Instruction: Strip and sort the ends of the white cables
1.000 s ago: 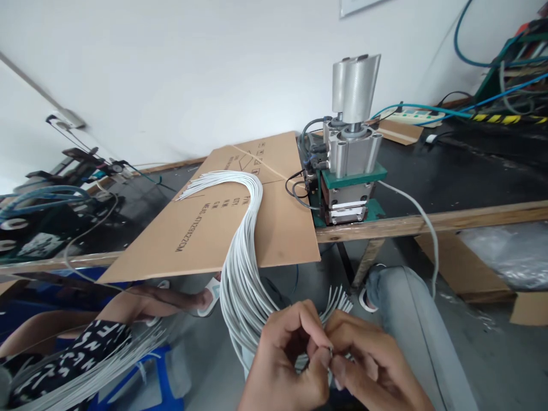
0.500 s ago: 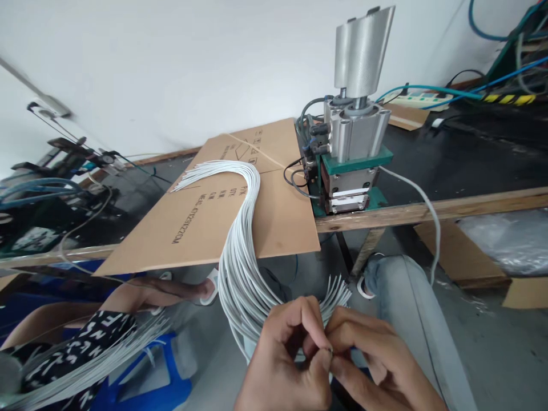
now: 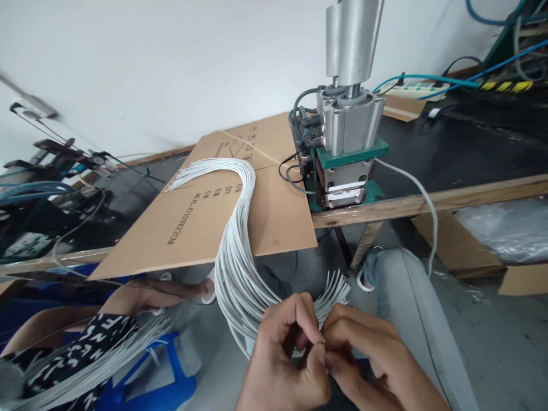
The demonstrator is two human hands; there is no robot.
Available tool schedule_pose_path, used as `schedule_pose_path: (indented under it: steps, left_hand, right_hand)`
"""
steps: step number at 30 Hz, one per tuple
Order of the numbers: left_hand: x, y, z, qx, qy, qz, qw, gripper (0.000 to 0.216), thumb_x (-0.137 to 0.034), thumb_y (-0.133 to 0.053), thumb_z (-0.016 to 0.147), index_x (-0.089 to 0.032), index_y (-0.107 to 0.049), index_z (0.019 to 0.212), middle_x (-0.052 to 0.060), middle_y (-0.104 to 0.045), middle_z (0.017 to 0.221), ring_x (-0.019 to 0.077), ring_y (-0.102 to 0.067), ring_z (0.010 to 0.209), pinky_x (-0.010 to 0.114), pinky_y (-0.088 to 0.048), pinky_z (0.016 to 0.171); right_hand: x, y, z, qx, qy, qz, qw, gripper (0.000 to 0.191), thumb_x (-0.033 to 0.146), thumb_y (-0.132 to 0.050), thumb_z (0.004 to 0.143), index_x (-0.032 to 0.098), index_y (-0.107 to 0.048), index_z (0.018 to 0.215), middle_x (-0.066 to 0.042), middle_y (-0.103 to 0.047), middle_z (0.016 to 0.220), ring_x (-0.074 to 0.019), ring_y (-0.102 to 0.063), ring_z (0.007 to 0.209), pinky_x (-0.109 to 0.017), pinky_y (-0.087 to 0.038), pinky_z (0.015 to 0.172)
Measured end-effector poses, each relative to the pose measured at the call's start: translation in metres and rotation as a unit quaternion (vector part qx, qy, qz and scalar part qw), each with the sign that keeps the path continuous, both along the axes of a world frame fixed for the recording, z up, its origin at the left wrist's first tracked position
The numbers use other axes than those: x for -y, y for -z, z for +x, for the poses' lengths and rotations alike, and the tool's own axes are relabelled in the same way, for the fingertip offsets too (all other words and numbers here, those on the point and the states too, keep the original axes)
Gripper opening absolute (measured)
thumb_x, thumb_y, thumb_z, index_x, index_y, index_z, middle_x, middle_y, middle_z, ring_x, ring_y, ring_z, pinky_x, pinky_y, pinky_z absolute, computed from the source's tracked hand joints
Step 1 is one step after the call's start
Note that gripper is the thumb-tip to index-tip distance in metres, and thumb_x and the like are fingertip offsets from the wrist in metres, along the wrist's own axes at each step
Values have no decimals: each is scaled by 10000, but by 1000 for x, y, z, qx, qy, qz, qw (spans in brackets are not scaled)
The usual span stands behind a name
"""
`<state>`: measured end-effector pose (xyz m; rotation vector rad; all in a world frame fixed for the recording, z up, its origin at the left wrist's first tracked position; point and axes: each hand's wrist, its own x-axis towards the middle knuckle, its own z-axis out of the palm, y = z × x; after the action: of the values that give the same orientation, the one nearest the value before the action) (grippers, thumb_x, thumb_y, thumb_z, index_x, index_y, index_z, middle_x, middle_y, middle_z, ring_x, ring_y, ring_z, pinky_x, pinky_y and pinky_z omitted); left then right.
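A thick bundle of white wires (image 3: 237,240) runs from a flat cardboard sheet (image 3: 282,214) on the bench down over its edge into my lap. My left hand (image 3: 285,357) and my right hand (image 3: 368,354) meet low in the middle, both closed, fingertips pinching together on wires near the bundle's loose ends (image 3: 336,288). A small pneumatic press (image 3: 342,154) with a green base and a silver cylinder stands on the bench edge beyond my hands.
Another person's legs (image 3: 141,297) and patterned clothing (image 3: 77,354) are at lower left, with more white wires over a blue crate (image 3: 149,382). My jeans-clad leg (image 3: 411,308) is at the right. Cables, hoses and a power strip (image 3: 411,87) lie on the dark bench.
The view has tilted and shifted slightly, so the press sits higher in the picture. My hands have stayed pinched together on the wires, rising a little.
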<state>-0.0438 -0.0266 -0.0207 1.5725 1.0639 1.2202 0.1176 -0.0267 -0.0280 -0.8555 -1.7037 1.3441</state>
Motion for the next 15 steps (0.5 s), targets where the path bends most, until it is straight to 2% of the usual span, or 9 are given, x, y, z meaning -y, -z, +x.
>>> schedule_pose_path:
  steps: [5,9,15]
  left_hand:
    - [0,2,3,33,-17,-16,999,254,-271,-652,875,-220,-455,724,-67,-372,641,83,-336,564,198,-279,529]
    - [0,2,5,74,-16,-11,997,292,-361,-614,950,-217,-481,734,-64,-375,643,86,-337,569,194,-296,525]
    - [7,3,7,48,-32,34,998,227,-329,-580,979,-233,-521,782,-67,-367,640,89,-353,567,210,-302,534]
  right_hand:
    - [-1,6,-3,1,18,25,1000,227,200,-521,971,236,-484,749,28,-551,734,-132,-563,651,-244,-442,597]
    - [-1,3,-6,3,28,22,999,214,165,-507,965,233,-515,762,24,-564,735,-135,-576,653,-249,-450,604]
    - [-1,2,-3,-28,17,10,999,234,173,-529,972,232,-506,747,24,-580,722,-138,-599,667,-251,-476,625]
